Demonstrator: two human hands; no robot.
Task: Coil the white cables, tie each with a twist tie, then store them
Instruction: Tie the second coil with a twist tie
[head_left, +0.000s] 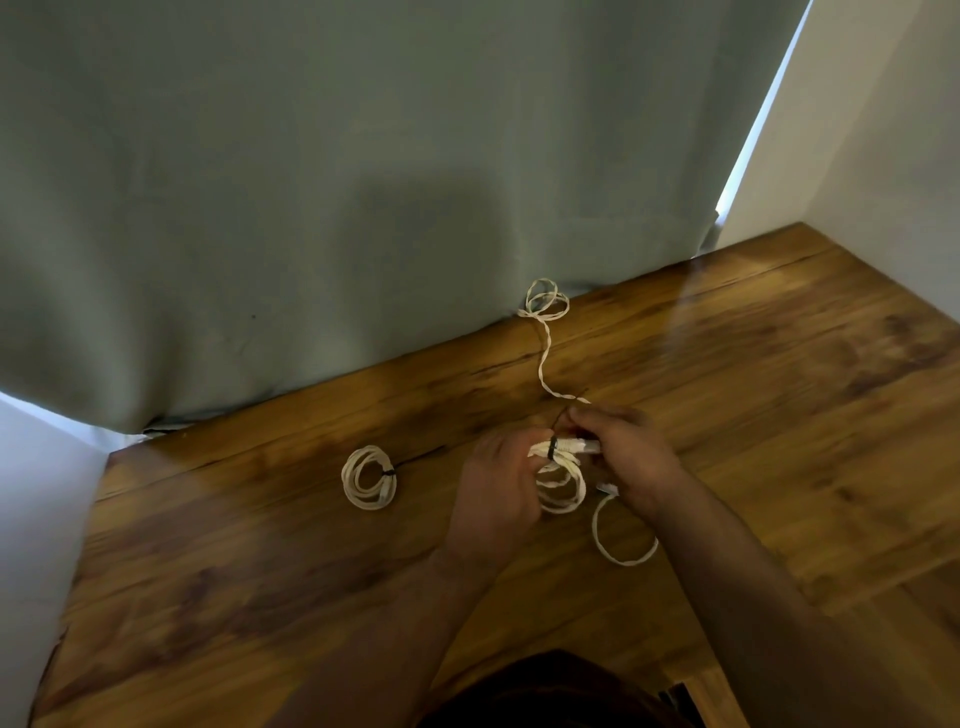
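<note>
I read this as a room in a home; beyond my fingers hangs a long grey-green fabric curtain; beneath them a glossy brown wood-grain tabletop; plain white walls flank it.

Back edge: we see the curtain hanging down onto the table, closing off the far side.
Left of our hands: a tied coil lies apart from the left hand; bare wood shows between them.
Middle: our left hand and right hand meet over the coil we hold, filling that spot.
Far centre: a loose cable runs from the hands up to the curtain, splitting the back of the table.
Right: we see open wood up to the wall.
Near right: a cable loop lies under the right forearm.
</note>
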